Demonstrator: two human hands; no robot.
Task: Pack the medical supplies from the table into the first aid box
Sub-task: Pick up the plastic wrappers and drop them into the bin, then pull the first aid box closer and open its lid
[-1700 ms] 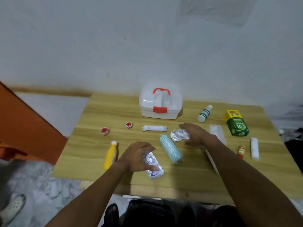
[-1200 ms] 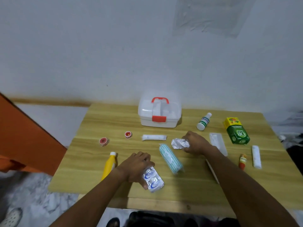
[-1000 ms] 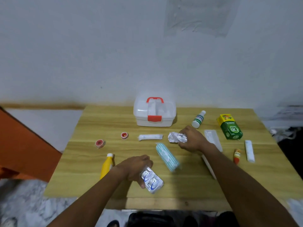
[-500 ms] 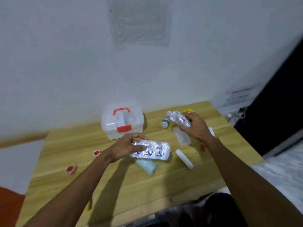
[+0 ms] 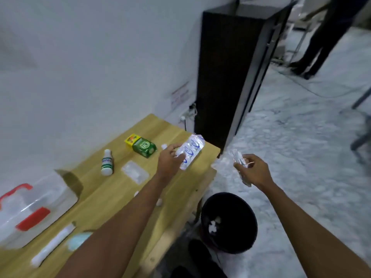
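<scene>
My left hand [image 5: 169,159] holds a silver blister pack [image 5: 190,150] above the table's right end. My right hand [image 5: 252,169] grips a crumpled foil blister strip [image 5: 237,160] out past the table edge, above the floor. The white first aid box [image 5: 30,209] with a red handle and latch sits closed at the far left. On the wooden table [image 5: 112,195] lie a white bottle with a green label [image 5: 107,162], a green and yellow carton [image 5: 143,145], a clear flat packet [image 5: 135,171], a white tube [image 5: 52,243] and a teal roll [image 5: 77,239] partly hidden by my left forearm.
A black waste bin [image 5: 228,221] with scraps of white paper inside stands on the floor under my right hand, just off the table's corner. A tall dark cabinet [image 5: 230,73] stands against the wall behind. A person's legs [image 5: 321,37] are at the far right.
The view has swung right. Both hands have lifted their blister packs off the table and carried them right; my right hand is now past the table edge, over the bin.
</scene>
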